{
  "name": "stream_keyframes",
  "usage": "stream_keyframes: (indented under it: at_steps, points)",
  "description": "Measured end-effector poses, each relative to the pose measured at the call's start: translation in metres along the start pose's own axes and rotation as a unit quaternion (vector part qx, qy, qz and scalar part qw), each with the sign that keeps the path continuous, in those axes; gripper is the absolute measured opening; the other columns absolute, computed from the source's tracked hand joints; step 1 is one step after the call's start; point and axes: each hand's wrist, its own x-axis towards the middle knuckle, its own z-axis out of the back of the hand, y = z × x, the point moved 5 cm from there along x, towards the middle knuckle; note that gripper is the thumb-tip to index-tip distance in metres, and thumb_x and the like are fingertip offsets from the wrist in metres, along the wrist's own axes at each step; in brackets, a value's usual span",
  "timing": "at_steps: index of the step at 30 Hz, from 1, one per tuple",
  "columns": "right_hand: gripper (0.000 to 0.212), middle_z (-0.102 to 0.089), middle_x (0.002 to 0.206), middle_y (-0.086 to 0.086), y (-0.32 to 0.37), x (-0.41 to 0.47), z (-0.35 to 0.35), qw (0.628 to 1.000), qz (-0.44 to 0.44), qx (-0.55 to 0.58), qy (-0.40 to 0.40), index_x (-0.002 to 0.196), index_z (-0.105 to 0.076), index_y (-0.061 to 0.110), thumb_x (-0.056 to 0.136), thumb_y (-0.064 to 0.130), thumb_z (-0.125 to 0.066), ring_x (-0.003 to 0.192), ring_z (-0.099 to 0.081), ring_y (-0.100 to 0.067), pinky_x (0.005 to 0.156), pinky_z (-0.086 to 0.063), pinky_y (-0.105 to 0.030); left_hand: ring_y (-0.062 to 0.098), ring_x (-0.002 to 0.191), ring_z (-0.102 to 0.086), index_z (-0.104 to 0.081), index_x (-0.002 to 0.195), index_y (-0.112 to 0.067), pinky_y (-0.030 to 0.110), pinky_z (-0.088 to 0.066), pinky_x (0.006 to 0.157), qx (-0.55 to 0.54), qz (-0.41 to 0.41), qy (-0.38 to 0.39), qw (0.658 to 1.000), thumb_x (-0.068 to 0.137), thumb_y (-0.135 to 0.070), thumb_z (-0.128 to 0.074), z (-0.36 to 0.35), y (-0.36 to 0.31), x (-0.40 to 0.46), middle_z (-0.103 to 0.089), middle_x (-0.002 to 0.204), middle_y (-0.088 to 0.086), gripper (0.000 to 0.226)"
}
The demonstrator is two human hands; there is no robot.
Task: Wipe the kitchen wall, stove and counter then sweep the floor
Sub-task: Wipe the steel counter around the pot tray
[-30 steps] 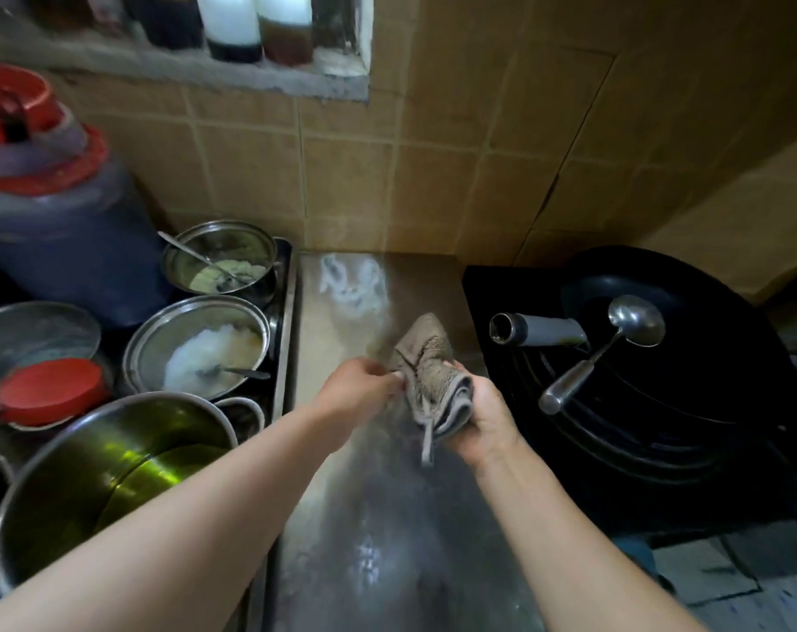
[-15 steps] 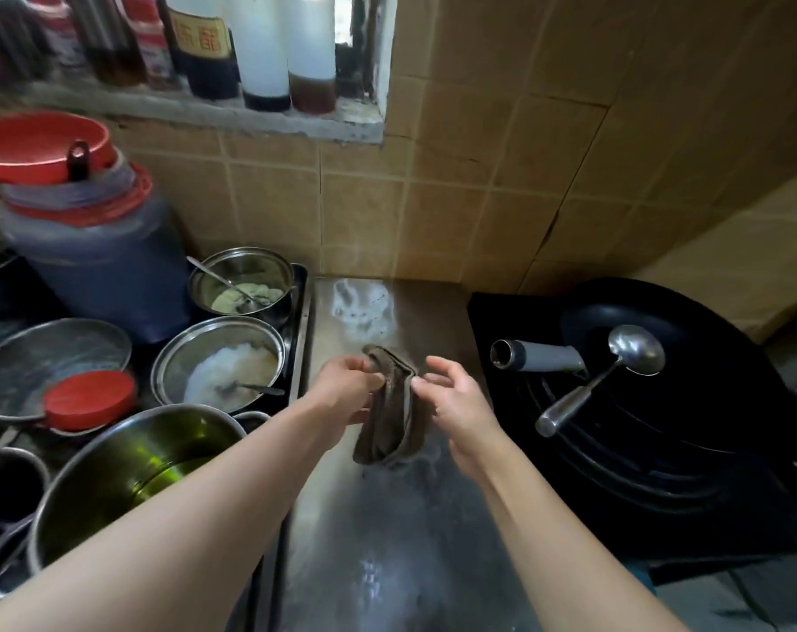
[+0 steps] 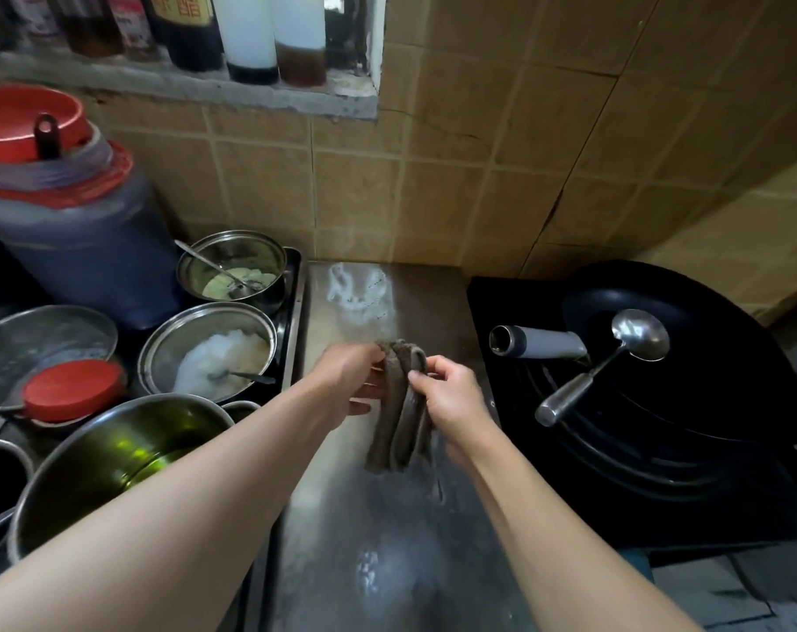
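Observation:
A folded grey-brown cloth [image 3: 401, 417] hangs over the steel counter [image 3: 369, 540], held up between both hands. My left hand [image 3: 351, 380] grips its top edge from the left. My right hand [image 3: 451, 394] pinches the top fold from the right with thumb and fingers. The cloth's lower end dangles just above the counter. Behind stands the tan tiled wall [image 3: 455, 184]. To the right sits the black stove [image 3: 661, 449] with a black wok [image 3: 706, 380] on it.
A steel ladle [image 3: 615, 358] and a grey wok handle [image 3: 538, 342] lie across the wok. Left of the counter are steel bowls [image 3: 209, 353], a big pot [image 3: 113, 467], a red-lidded jar [image 3: 72, 390] and a dark jug [image 3: 77, 239]. Bottles [image 3: 250, 34] line the ledge above.
The cloth went from bunched in my right hand to folded lengthwise and hanging between both hands. The view tilted up, showing more of the wall and ledge.

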Motion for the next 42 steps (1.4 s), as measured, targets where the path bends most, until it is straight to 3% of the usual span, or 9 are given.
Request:
stream_keyframes:
  at_steps: [6,12,17,20,26,30,36,39,42]
  points:
    - [0.024,-0.062,0.089,-0.016,-0.011,0.003,0.005,0.968,-0.106,0.229,-0.014,0.101,-0.058,0.006,0.099,-0.001,-0.035,0.088,-0.060,-0.029,0.083,-0.049,-0.041,0.022,0.063,-0.052,-0.052,0.072,-0.010,0.026,-0.040,0.057,-0.070,0.023,-0.121,0.990,0.095,-0.016,-0.036,0.018,0.006,0.015,-0.053,0.070,0.008,0.029]
    - [0.028,-0.059,0.092,-0.001,-0.022,0.014,0.016,0.993,-0.066,0.027,-0.098,0.119,-0.053,0.010,0.091,0.005,-0.054,0.082,-0.056,-0.014,0.079,-0.045,-0.026,0.034,0.102,-0.059,-0.058,0.101,-0.007,0.042,-0.048,0.091,-0.067,0.037,-0.156,0.985,0.095,-0.024,-0.040,0.023,0.014,0.030,-0.062,0.109,0.018,0.026]
    - [0.058,-0.050,0.125,-0.006,-0.012,0.007,-0.005,0.997,0.037,-0.006,0.071,0.107,-0.057,0.033,0.062,-0.003,-0.063,0.109,-0.050,-0.012,0.081,-0.041,-0.017,0.034,0.104,-0.057,-0.056,0.104,-0.007,0.041,-0.047,0.094,-0.057,0.029,-0.170,0.983,0.097,-0.021,-0.042,0.023,0.013,0.039,-0.059,0.103,0.017,0.021]
    - [0.058,-0.057,0.116,-0.017,-0.021,0.011,-0.015,0.988,-0.028,0.078,0.131,0.101,-0.052,0.030,0.053,-0.003,-0.060,0.088,-0.058,-0.021,0.067,-0.048,-0.027,0.033,0.099,-0.058,-0.054,0.096,-0.007,0.040,-0.047,0.090,-0.064,0.014,-0.160,0.985,0.098,-0.021,-0.043,0.023,0.009,0.041,-0.058,0.100,0.019,0.018]
    - [0.049,-0.055,0.085,-0.016,-0.029,0.017,-0.001,0.954,-0.076,0.263,0.123,0.092,-0.052,0.017,0.077,-0.029,-0.042,0.058,-0.059,-0.018,0.049,-0.052,-0.027,0.032,0.102,-0.054,-0.057,0.117,-0.002,0.032,-0.040,0.080,0.099,-0.052,-0.253,0.961,0.098,-0.019,-0.038,0.045,0.001,0.050,-0.059,0.112,0.017,0.032]
    - [0.056,-0.062,0.087,-0.011,-0.023,0.018,0.005,0.943,-0.053,0.303,0.125,0.098,-0.060,0.008,0.074,-0.034,-0.032,0.074,-0.061,-0.020,0.059,-0.057,-0.024,0.033,0.108,-0.053,-0.049,0.123,-0.008,0.032,-0.037,0.079,0.167,-0.065,-0.272,0.945,0.096,-0.025,-0.043,0.047,-0.001,0.050,-0.058,0.117,0.012,0.032]
    - [0.049,-0.065,0.109,-0.011,-0.019,0.024,0.015,0.997,0.028,-0.066,-0.006,0.103,-0.068,0.020,0.071,-0.016,-0.063,0.095,-0.062,-0.019,0.085,-0.053,-0.025,0.023,0.090,-0.061,-0.049,0.119,-0.021,0.030,-0.052,0.075,0.127,-0.062,-0.040,0.989,0.070,-0.002,-0.077,0.019,0.007,0.046,-0.060,0.099,0.003,0.060]
    - [0.030,-0.055,0.107,-0.002,-0.009,0.024,0.016,0.966,0.073,-0.244,-0.050,0.099,-0.067,0.026,0.076,0.006,-0.069,0.093,-0.057,-0.014,0.084,-0.042,-0.016,0.023,0.100,-0.059,-0.065,0.106,-0.024,0.025,-0.047,0.076,0.340,-0.095,-0.093,0.931,0.072,0.003,-0.067,0.016,0.011,0.051,-0.061,0.109,0.004,0.044]
    - [0.012,-0.040,0.117,-0.001,-0.009,0.027,0.016,0.949,0.102,-0.293,-0.050,0.090,-0.064,0.018,0.083,0.008,-0.063,0.110,-0.048,-0.015,0.096,-0.034,-0.016,0.025,0.098,-0.058,-0.068,0.089,-0.022,0.024,-0.045,0.071,0.387,-0.112,-0.147,0.903,0.075,-0.007,-0.069,0.020,0.012,0.055,-0.056,0.111,0.006,0.020]
